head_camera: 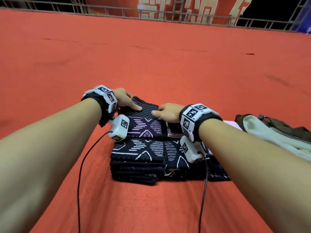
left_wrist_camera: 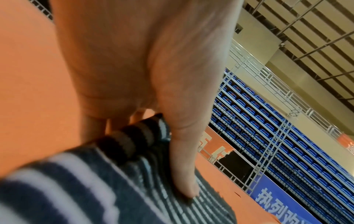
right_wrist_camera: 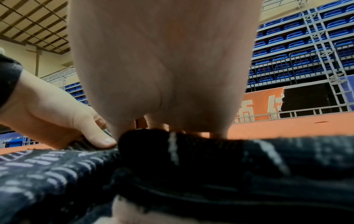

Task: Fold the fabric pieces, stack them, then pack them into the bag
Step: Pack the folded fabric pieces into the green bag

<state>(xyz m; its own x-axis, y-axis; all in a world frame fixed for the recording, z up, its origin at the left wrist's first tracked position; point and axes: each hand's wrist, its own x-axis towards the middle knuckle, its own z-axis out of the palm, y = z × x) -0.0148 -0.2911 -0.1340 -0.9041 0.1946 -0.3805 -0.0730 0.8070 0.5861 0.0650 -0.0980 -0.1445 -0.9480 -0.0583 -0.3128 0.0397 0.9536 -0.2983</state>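
Fingers [head_camera: 134, 107] of both hands apparently pinching folded fabric's [head_camera: 144, 128] far edge, bag [head_camera: 277, 132] right.

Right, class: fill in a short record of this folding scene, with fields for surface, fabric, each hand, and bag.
surface: red cloth
fabric: dark patterned folded pieces, stacked
left hand: thumb on top, fingers behind the far edge of the top piece
right hand: gripping the same far edge
bag: lying to the right of the stack, apart from it
packed: not yet
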